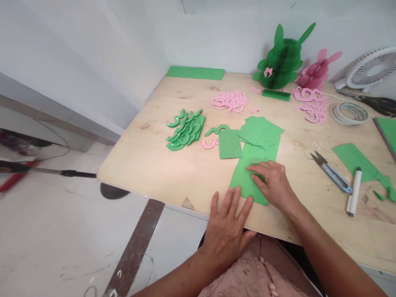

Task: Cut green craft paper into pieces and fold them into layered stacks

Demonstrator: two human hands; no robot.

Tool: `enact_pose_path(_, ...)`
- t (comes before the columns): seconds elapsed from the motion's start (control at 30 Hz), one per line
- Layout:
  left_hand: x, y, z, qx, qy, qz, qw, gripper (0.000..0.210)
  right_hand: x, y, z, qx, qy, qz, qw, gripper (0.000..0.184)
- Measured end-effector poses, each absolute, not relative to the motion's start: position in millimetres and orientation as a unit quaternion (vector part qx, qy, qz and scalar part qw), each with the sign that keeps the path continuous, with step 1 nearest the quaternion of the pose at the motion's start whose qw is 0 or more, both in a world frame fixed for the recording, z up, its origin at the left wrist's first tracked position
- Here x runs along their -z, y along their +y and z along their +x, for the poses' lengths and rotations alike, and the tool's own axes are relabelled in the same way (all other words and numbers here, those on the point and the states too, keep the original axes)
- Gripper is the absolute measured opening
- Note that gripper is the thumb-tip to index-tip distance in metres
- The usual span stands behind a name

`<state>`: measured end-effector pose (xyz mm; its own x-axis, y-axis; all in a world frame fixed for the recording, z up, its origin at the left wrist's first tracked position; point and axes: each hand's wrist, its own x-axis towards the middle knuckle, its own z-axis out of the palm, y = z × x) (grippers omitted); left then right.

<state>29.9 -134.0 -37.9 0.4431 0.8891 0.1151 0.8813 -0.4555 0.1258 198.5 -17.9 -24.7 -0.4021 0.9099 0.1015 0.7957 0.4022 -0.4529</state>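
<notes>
A long green paper sheet (pixel 254 187) lies on the table in front of me. My left hand (pixel 228 220) is flat and spread, its fingertips at the sheet's near left edge and its palm over the table edge. On the sheet's right side rests my right hand (pixel 274 181), fingers curled, with index finger and thumb close together; whatever they pinch, if anything, is hidden. A thin dark line shows beside its fingers. Beyond the hands are a square green paper piece (pixel 229 144) and overlapping green paper pieces (pixel 260 131). Left of these sit a green wavy cutout (pixel 221 128) and a pink one (pixel 210 143).
Green cutouts (pixel 185 130) and pink cutouts (pixel 230 101) lie piled beyond. Blue-handled snips (pixel 332 172), a white marker (pixel 354 192) and a tape roll (pixel 350 113) lie right. Green (pixel 280 62) and pink (pixel 317 72) honeycomb paper figures and a fan (pixel 373 68) stand along the wall.
</notes>
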Motion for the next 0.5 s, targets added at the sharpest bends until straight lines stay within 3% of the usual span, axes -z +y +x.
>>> enact_pose_path(0.5,37.9,-136.5,35.7,-0.087,0.549,0.831,0.013,0.072,25.8,-19.9,197.2,-0.166,-0.81,-0.536,0.17,0.024)
